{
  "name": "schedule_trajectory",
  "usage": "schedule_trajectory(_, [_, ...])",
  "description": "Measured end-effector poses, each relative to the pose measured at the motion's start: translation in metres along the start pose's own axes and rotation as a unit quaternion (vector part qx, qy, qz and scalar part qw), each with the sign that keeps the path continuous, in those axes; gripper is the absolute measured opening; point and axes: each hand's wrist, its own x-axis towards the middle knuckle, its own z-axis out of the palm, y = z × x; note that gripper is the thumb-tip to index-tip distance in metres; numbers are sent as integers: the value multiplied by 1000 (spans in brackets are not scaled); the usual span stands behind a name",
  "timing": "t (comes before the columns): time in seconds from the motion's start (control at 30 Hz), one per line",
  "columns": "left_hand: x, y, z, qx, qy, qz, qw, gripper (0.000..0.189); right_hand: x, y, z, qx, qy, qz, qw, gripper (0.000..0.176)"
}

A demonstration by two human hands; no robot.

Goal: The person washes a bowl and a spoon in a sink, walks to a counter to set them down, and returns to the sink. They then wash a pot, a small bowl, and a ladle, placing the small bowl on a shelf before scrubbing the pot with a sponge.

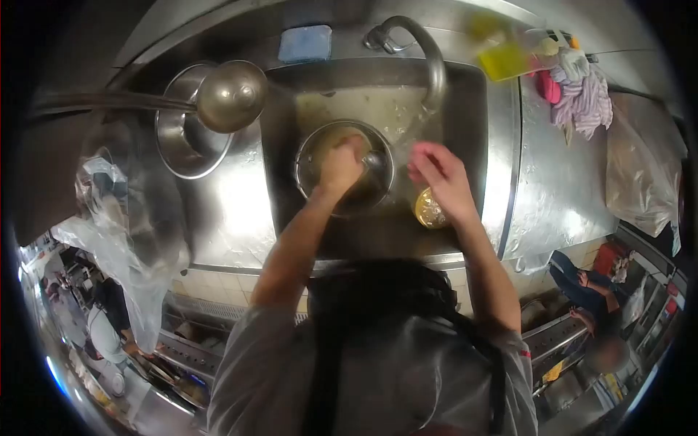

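A round metal pot [297,168] stands in the sink basin [465,138], with cloudy liquid around it. My left hand [343,166] reaches inside the pot with its fingers curled closed, and what they hold cannot be made out. A small shiny metal piece [374,160] lies right beside those fingers. To the right, my right hand [442,178] hovers over the basin near the water falling from the faucet [435,69]. Its fingers are bent together, and anything within them is hidden. Just below it is a round yellow shiny object [430,209], partly covered by the hand.
Left of the sink, a large long-handled ladle [231,96] lies across a metal bowl [171,142]. A blue sponge [305,43] rests on the back ledge. Striped cloths [582,98] and plastic bags [640,160] are at right. Another person [596,291] is behind at right.
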Motion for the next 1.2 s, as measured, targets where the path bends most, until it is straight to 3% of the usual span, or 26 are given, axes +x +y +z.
schedule_trajectory(0.03, [3,7,9,10,-13,-27,999,57,6,-11,4,-14,-17,-24,999,25])
schedule_trajectory(0.07, [12,15,16,50,-104,-71,991,52,11,-22,7,-29,-34,-48,998,24])
schedule_trajectory(0.17, [26,-37,97,88,32,166,982,32,37,-33,22,-81,-68,-45,993,23])
schedule_trajectory(0.2, [32,-45,106,138,39,179,973,30,43,-40,26,-109,-68,-61,990,23])
schedule_trajectory(0.33, [26,-34,66,114,-124,106,980,31,51,-43,31,-218,-56,-140,964,27])
schedule_trajectory(0.37, [17,-14,27,94,-95,92,987,30,52,-38,30,-243,-47,-167,954,28])
schedule_trajectory(0.4, [5,5,-6,74,-67,76,992,35,54,-25,29,-225,-28,-158,961,32])
schedule_trajectory(0.43, [3,10,-18,4,39,81,996,29,61,-7,28,-207,-7,-154,966,37])
schedule_trajectory(0.47, [-3,32,-49,-113,84,82,987,25,63,4,30,-188,11,-149,971,41])
schedule_trajectory(0.5, [-5,48,-68,-189,142,134,962,23,60,6,32,-144,17,-122,982,44])
schedule_trajectory(0.63, [12,122,-88,-225,161,21,961,27,51,8,43,34,40,-23,998,57])
schedule_trajectory(0.7, [24,147,-75,-253,127,-11,959,39,32,-16,49,133,80,48,987,59])
schedule_trajectory(0.77, [27,154,-51,-268,109,50,956,44,26,-16,24,131,47,113,984,45])
schedule_trajectory(0.9, [34,149,3,-219,136,129,958,45,10,20,-2,84,64,60,993,28])
schedule_trajectory(0.97, [28,158,-22,-200,70,109,971,41,3,22,4,56,98,32,993,18])
schedule_trajectory(1.03, [28,159,-41,-103,39,126,986,40,-2,12,5,5,82,93,992,13])
schedule_trajectory(1.07, [31,151,-34,-132,40,77,987,41,-2,14,4,-15,78,73,994,13])
schedule_trajectory(1.17, [4,127,-77,-124,-6,67,990,41,0,26,2,-83,70,15,994,14])
schedule_trajectory(1.2, [7,93,-72,-122,-5,76,990,40,-3,28,-4,-111,80,-8,991,13])
